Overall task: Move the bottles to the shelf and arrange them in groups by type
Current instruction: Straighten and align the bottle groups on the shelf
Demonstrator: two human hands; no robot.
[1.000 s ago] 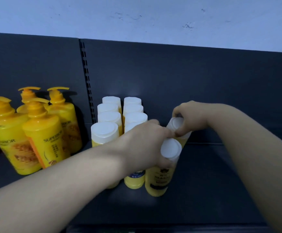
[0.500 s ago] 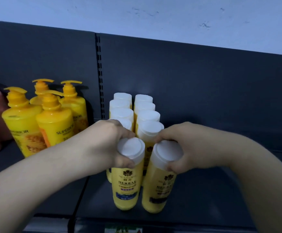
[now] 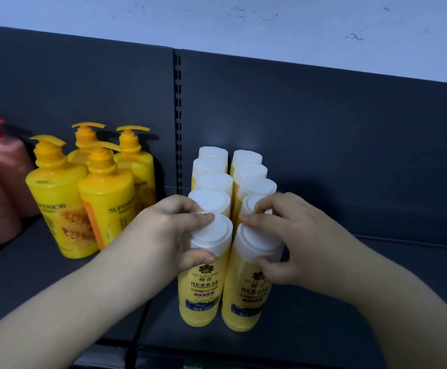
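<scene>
Behind the shelf I faced two dark grey back panels rising from its rear edge, split by a black slotted upright, and above them a pale bluish wall marked with small scuffs.

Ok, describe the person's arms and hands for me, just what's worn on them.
Nothing is worn. The left hand and right hand are bare, with no gloves or rings that show. The left forearm and right forearm are bare too: no sleeve, watch or bracelet in view up to the frame's edge.
</scene>
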